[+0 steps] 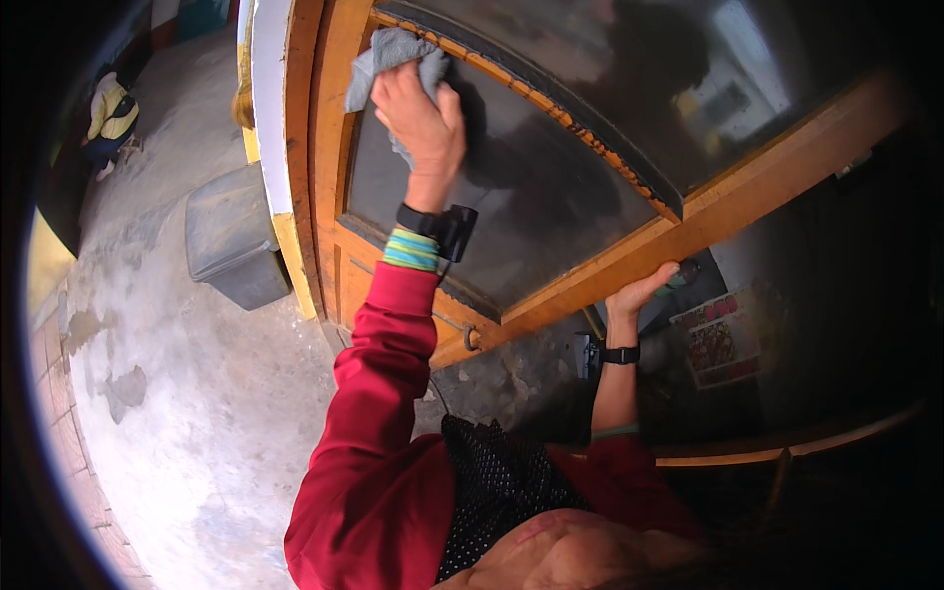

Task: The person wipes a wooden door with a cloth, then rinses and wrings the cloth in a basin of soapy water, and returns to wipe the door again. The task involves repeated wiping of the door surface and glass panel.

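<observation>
My left hand [420,118] presses a grey cloth [394,55] against the upper-left corner of a dark glass pane [546,192]. The pane is set in a wooden door [590,276] with worn orange-brown paint. At the door's near edge, my right hand [641,291] holds the wooden frame; most of its fingers are hidden behind it. A small metal ring [470,338] is fixed lower on the door. Above the wooden crossbar, a second glass pane [708,81] shows reflections.
A grey plastic bin [236,236] with a lid stands on the concrete floor [206,442] left of the door frame [302,147]. Farther off, a person [110,118] in a yellow top sits low. Behind my right hand is a printed sheet [719,339].
</observation>
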Motion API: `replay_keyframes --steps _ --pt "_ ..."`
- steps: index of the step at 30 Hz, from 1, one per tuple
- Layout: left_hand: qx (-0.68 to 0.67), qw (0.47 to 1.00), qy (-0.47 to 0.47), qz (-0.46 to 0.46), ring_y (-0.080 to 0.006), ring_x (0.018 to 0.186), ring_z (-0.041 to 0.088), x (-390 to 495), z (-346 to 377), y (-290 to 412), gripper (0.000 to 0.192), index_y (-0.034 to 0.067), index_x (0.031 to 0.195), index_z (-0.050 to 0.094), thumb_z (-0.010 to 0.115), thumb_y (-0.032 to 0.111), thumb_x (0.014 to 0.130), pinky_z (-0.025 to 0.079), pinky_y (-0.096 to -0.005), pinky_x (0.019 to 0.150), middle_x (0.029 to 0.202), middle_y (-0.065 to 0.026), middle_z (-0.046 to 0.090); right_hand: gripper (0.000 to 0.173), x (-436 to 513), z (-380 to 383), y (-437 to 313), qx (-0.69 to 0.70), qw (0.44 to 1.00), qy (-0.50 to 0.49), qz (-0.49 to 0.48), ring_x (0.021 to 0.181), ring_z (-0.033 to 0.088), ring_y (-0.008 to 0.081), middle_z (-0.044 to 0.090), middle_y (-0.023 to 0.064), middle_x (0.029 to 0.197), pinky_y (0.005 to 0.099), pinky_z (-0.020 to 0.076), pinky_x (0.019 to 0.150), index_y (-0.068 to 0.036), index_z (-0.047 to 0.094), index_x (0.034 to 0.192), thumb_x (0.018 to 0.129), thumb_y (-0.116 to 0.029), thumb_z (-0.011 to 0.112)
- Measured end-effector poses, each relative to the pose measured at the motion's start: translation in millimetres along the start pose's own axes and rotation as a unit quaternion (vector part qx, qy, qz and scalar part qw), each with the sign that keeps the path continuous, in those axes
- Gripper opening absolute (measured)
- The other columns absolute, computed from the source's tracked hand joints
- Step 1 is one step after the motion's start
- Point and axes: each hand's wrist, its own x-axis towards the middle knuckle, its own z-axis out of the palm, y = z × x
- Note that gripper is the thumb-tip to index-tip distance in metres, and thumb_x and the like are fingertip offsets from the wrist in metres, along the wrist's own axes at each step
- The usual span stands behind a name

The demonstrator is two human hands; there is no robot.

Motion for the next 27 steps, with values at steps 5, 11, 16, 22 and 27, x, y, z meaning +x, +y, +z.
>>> replay_keyframes --steps 5,11,16,22,27 --pt "-0.039 0.997 -0.073 0.001 -0.0424 0.122 0.041 -70.5 -10.7 79.7 0.056 0.004 0.131 0.054 0.064 0.018 0.078 0.030 -0.0531 0.104 0.125 -0.0231 0.050 0.096 -0.9 3.7 -4.9 0.021 1.000 -0.012 0.019 0.140 0.034 0.0252 0.031 0.0081 0.155 0.0405 0.0315 0.115 -0.012 0.023 0.155 0.089 -0.080 0.040" --pt "-0.086 0.973 -0.186 0.105 -0.0359 0.119 0.044 -147.2 -22.3 146.3 0.053 0.012 0.124 0.062 0.067 0.016 0.071 0.034 -0.0472 0.089 0.121 -0.0124 0.054 0.093 -0.8 9.5 -5.6 0.048 0.998 -0.024 0.022 0.140 0.035 0.0263 0.033 0.0090 0.154 0.0416 0.0324 0.115 -0.011 0.026 0.154 0.091 -0.079 0.036" --pt "-0.178 0.935 -0.210 0.223 -0.0245 0.117 0.051 -161.3 -23.7 132.1 0.019 0.018 0.094 0.063 0.064 0.019 0.075 0.034 -0.0466 0.085 0.113 -0.0025 0.057 0.093 2.0 6.4 -3.7 0.058 0.997 -0.055 0.015 0.145 0.029 0.0272 0.028 0.0090 0.157 0.0425 0.0268 0.118 -0.010 0.025 0.154 0.092 -0.078 0.033" --pt "-0.069 0.930 -0.221 0.286 -0.0223 0.110 0.053 -172.9 -36.5 19.5 0.013 0.022 0.083 0.060 0.068 0.022 0.073 0.036 -0.0524 0.078 0.100 -0.0005 0.053 0.093 5.3 3.5 -1.5 -0.001 1.000 -0.008 -0.019 0.144 0.031 0.0265 0.029 0.0090 0.157 0.0416 0.0279 0.118 -0.012 0.023 0.155 0.092 -0.079 0.033" --pt "0.079 0.970 -0.165 0.159 -0.0346 0.117 0.042 -138.7 -57.3 -96.2 0.041 0.016 0.108 0.067 0.071 0.027 0.069 0.033 -0.0560 0.090 0.107 -0.0125 0.048 0.095 0.1 6.8 -8.7 -0.029 1.000 -0.003 0.000 0.141 0.033 0.0260 0.029 0.0096 0.155 0.0415 0.0331 0.114 -0.013 0.022 0.155 0.090 -0.081 0.033"
